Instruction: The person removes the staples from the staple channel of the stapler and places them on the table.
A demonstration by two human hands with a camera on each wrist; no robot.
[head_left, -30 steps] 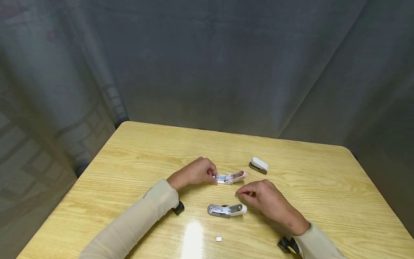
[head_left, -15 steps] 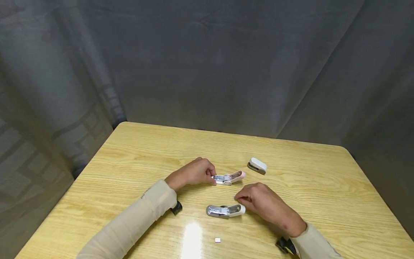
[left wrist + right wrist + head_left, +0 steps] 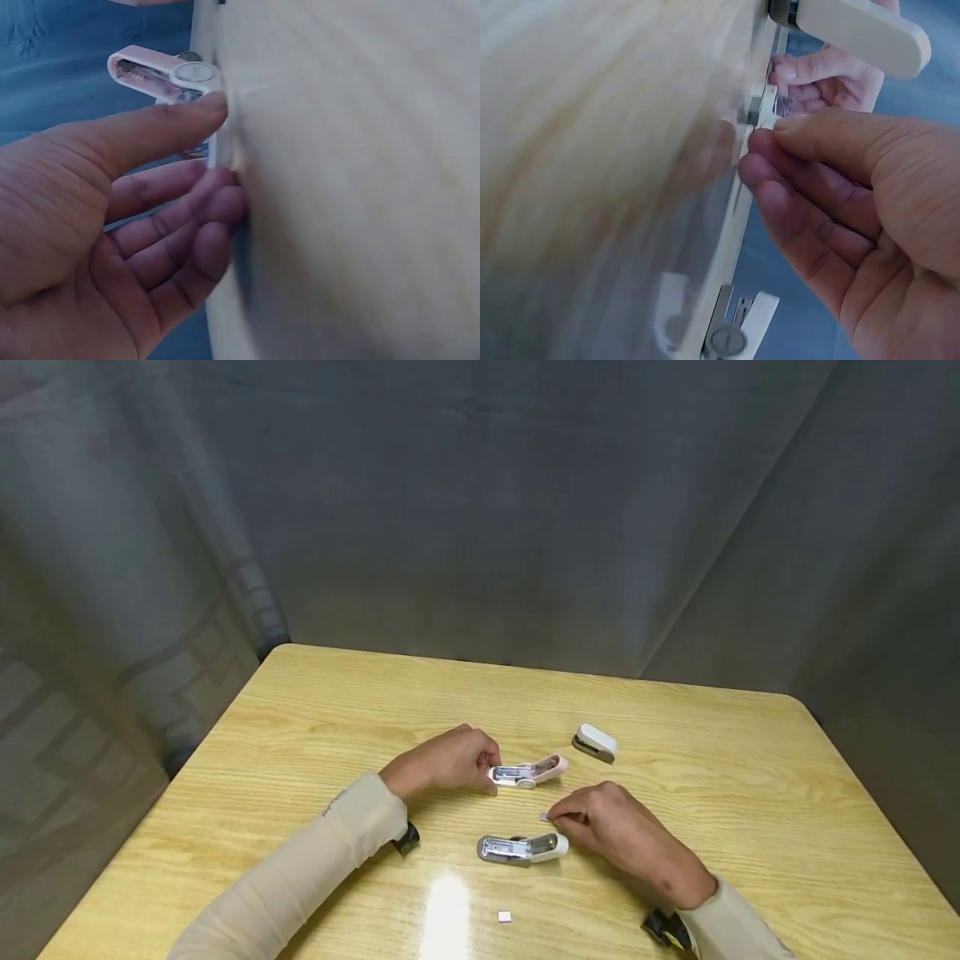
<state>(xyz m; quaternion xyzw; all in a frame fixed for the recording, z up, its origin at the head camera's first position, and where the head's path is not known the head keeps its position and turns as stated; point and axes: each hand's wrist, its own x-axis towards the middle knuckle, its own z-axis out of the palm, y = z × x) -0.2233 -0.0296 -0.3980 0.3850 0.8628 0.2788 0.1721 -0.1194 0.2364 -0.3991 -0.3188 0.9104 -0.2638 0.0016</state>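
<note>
My left hand (image 3: 450,762) holds the base end of a pink-and-white stapler (image 3: 551,767) that lies opened out flat, its metal channel bared. In the left wrist view the thumb (image 3: 176,129) presses one side of the base, with fingers curled on the other. My right hand (image 3: 618,827) pinches a tiny strip (image 3: 544,817), apparently of staples, close over the table between two staplers. Its fingertips cover most of that strip in the right wrist view. Nearer me lies a second opened stapler (image 3: 497,848), grey and white, with metal inside.
A closed white-and-grey stapler (image 3: 597,742) sits farther back on the right. Close to my front edge lies a small pale rectangle (image 3: 505,917). The wooden table (image 3: 360,693) ends at a grey curtain (image 3: 465,527) behind and at the sides.
My right hand has shifted slightly toward me with the strip, and more of the strip shows at the fingertips. The left hand has eased slightly left along the pink stapler's base.
</note>
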